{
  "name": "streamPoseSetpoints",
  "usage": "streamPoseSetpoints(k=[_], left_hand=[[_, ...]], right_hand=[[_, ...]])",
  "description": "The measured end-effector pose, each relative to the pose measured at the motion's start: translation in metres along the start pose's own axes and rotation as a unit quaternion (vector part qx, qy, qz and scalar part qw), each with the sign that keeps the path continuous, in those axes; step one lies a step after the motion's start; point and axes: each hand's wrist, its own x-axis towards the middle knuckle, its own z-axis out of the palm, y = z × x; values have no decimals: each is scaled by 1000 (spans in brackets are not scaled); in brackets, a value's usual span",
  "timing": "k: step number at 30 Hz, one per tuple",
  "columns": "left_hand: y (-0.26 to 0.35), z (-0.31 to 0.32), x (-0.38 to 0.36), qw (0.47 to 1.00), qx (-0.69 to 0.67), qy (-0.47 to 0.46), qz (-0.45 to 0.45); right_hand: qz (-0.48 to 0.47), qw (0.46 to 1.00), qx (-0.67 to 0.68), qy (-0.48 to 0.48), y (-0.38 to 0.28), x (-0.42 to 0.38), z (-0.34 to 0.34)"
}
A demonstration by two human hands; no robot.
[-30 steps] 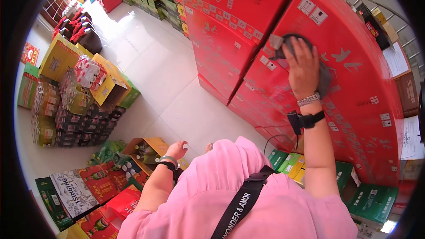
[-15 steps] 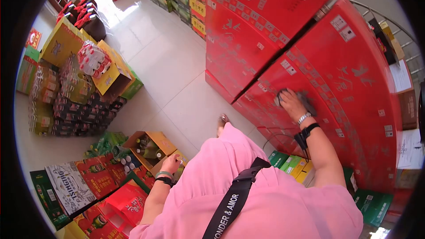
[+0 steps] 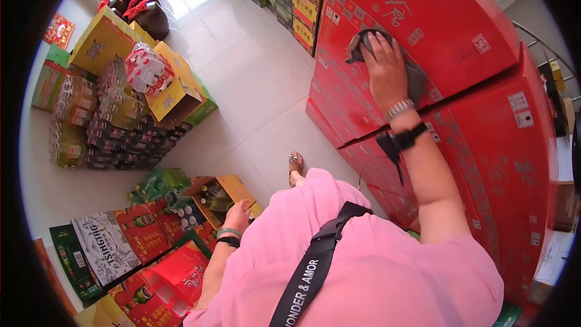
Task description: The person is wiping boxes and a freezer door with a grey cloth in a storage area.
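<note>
My right hand (image 3: 387,72) presses a dark grey cloth (image 3: 415,82) flat against a big red box (image 3: 448,30) with silver lettering, on the upper stack at the right. The cloth shows beyond the fingertips and beside the wrist. A second red box (image 3: 490,163) stands beside it, with a dark gap between the two. My left hand (image 3: 238,217) hangs low on the left with its fingers curled, in front of an open carton of bottles (image 3: 218,197). Whether anything small is inside those fingers cannot be made out.
Shrink-wrapped bottle packs (image 3: 112,121) and yellow cartons (image 3: 100,42) are piled at the left. Beer cases (image 3: 106,248) and a red bag (image 3: 181,275) lie at the lower left. Green and yellow boxes (image 3: 305,9) line the back. Tiled floor (image 3: 248,79) runs between the stacks.
My right hand and the cloth have moved up and away from me, from the nearer red box to the farther one. The view has shifted, and my left hand stays low beside the carton.
</note>
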Motion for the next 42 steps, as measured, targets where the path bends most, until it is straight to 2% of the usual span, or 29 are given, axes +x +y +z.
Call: streamPoseSetpoints(k=[2,7,10,13,16,17,19,21,23,25,27,30,32,34,35,38,42], left_hand=[[8,-12,11,1000,-1,5,-30],[14,-30,30,999,-19,20,-26],[13,-39,36,997,-59,1,-53],[26,-61,40,997,-27,0,-73],[8,-60,56,996,-37,18,-79],[-5,-57,66,995,-48,23,-79],[-26,-49,83,994,-71,33,-80],[-14,-54,90,994,-74,34,-67],[-7,-58,101,993,-97,23,-66],[0,-67,115,988,-135,-5,-76],[22,-92,117,996,-53,-4,-72],[38,-116,133,998,16,-13,-61],[36,-129,153,999,26,-21,-41],[28,-135,177,999,17,-35,-14],[29,-141,188,998,32,-45,-3],[43,-163,228,996,56,-68,31],[54,-215,277,993,69,-76,60]], right_hand=[[-16,999,-34,-36,-4,7,53],[-97,985,-76,-117,-37,-7,183],[-195,931,-103,-291,-55,-34,229],[-262,879,-93,-388,-62,-77,237],[-306,831,-73,-459,-59,-124,216],[-302,845,-68,-435,-58,-152,217],[-295,826,-37,-479,-57,-187,215],[-316,810,-25,-494,-52,-206,203],[-300,778,19,-552,-53,-212,213],[-256,821,42,-510,-58,-198,219],[-213,875,46,-432,-62,-174,225],[-175,891,44,-416,-67,-107,236],[-150,941,21,-302,-68,-65,240],[-118,966,41,-228,-63,-7,227],[-103,975,49,-191,-61,14,218],[-86,981,26,-172,-58,45,206],[-144,971,19,-189,-53,5,220]])
